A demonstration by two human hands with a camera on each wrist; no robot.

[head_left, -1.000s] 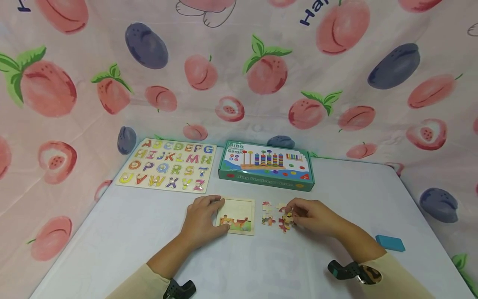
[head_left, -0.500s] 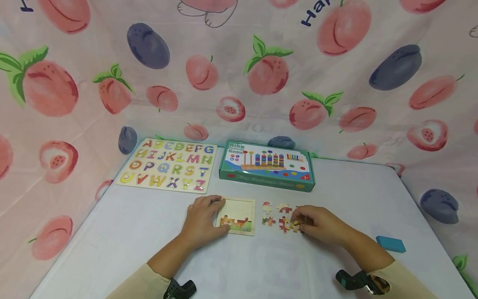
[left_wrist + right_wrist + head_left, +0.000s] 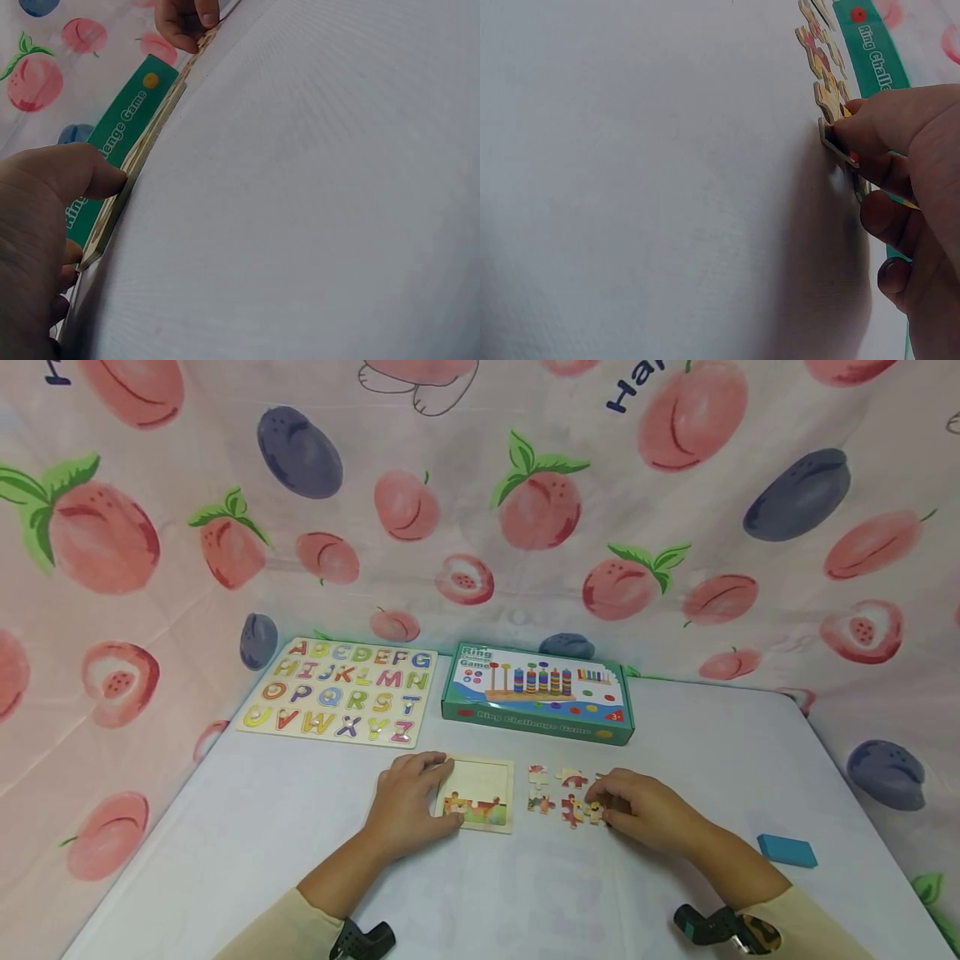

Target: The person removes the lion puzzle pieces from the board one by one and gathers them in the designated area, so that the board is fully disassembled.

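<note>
My left hand (image 3: 405, 802) grips a small wooden puzzle tray (image 3: 483, 777) by its left side, thumb at the near edge and fingers at the far left corner. Joined pieces showing orange and green (image 3: 489, 811) fill the tray's near part; bare wood shows above them. To the right, my right hand (image 3: 645, 806) pinches a jigsaw piece (image 3: 837, 152) between thumb and fingers, tilted up off the white cloth in the right wrist view. Its picture is mostly hidden. Several loose pieces (image 3: 573, 777) lie beside that hand, including a yellow one (image 3: 594, 812) right at its fingertips.
Behind the tray lies an alphabet board (image 3: 339, 693) with coloured letters. A green Ring Challenge Game box (image 3: 536, 720) stands next to it. Off to the right, beyond my right forearm, is a blue block (image 3: 786, 850). A fruit-print cloth hangs at the back.
My right hand has shifted right and let go of the yellow piece, which now lies among the loose pieces. My left hand has stayed on the tray.
</note>
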